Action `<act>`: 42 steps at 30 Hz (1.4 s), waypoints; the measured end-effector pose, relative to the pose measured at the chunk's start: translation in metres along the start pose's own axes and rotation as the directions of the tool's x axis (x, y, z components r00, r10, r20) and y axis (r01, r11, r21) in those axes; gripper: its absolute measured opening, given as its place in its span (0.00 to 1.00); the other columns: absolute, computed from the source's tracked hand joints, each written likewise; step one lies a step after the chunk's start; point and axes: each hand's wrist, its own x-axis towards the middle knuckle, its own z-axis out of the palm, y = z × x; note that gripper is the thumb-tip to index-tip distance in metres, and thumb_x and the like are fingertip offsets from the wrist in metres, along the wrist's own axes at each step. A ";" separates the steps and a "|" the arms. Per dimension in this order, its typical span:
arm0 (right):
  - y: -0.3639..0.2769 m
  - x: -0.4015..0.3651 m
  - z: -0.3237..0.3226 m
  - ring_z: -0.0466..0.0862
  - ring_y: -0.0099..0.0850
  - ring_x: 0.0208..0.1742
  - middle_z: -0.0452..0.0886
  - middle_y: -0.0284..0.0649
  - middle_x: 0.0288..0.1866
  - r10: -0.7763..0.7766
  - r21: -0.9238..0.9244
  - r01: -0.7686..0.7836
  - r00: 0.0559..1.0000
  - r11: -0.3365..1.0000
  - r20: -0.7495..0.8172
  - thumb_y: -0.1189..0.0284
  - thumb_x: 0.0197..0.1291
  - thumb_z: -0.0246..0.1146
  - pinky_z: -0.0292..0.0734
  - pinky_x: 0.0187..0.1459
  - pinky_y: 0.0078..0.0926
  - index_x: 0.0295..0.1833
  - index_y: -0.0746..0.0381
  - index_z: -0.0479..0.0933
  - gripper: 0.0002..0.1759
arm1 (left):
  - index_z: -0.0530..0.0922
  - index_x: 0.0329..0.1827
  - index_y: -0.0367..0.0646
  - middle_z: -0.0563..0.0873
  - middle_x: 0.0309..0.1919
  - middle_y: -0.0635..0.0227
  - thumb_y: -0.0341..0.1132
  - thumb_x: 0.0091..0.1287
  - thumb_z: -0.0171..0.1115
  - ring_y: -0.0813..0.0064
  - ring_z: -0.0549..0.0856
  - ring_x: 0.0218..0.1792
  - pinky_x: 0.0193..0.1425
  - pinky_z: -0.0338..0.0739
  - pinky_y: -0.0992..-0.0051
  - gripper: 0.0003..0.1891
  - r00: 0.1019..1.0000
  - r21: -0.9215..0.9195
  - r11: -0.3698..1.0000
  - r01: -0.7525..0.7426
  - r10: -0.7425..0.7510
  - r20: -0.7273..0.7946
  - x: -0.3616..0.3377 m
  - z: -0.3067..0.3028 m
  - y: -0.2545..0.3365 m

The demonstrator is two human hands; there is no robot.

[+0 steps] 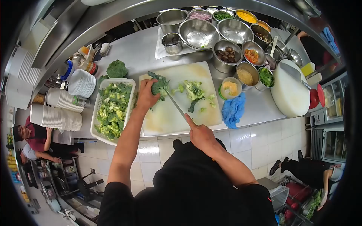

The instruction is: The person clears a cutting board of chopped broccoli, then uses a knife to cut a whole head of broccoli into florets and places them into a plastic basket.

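Observation:
My left hand (148, 95) is closed around a head of broccoli (161, 85) at the left part of a white cutting board (162, 122). In my right hand (201, 134) is a knife (176, 103), its blade reaching up and left to the broccoli's stem side. The knife handle is mostly hidden by my fingers. Cut broccoli pieces (194, 90) and trimmings lie on the board to the right of the blade. Left of the board stands a white basket (95, 113) full of broccoli florets (114, 107). A whole broccoli head (117, 69) sits behind the basket.
Metal bowls (199, 33) with chopped food crowd the counter's back right. A blue cloth (233, 110) lies right of the board, and a round white block (288, 90) stands farther right. Stacked white bowls (56, 116) are at left. Other people (37, 139) stand at both sides.

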 end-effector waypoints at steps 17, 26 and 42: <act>-0.007 0.001 -0.011 0.84 0.50 0.29 0.83 0.51 0.28 0.005 -0.083 -0.002 0.999 0.997 0.036 0.76 0.59 0.55 0.81 0.36 0.48 0.80 0.50 0.51 0.42 | 0.76 0.57 0.49 0.74 0.48 0.54 0.30 0.48 0.75 0.50 0.77 0.51 0.58 0.75 0.61 0.30 0.999 0.068 0.997 -0.030 0.028 0.031 0.008 0.003 -0.004; -0.014 0.012 0.011 0.86 0.47 0.30 0.84 0.50 0.28 -0.030 -0.134 0.030 1.000 0.991 -0.001 0.77 0.57 0.56 0.82 0.36 0.46 0.81 0.52 0.50 0.45 | 0.78 0.61 0.59 0.73 0.47 0.56 0.35 0.46 0.75 0.54 0.77 0.49 0.54 0.78 0.62 0.34 0.987 0.314 0.949 0.000 -0.050 0.150 0.011 -0.003 0.035; -0.003 0.009 -0.016 0.86 0.47 0.35 0.84 0.50 0.33 0.034 -0.093 -0.018 0.984 0.995 0.173 0.77 0.58 0.54 0.81 0.40 0.46 0.81 0.51 0.49 0.44 | 0.68 0.67 0.44 0.72 0.60 0.50 0.24 0.50 0.70 0.48 0.72 0.62 0.68 0.70 0.62 0.37 0.996 0.152 0.984 -0.092 0.092 0.003 -0.022 -0.012 -0.008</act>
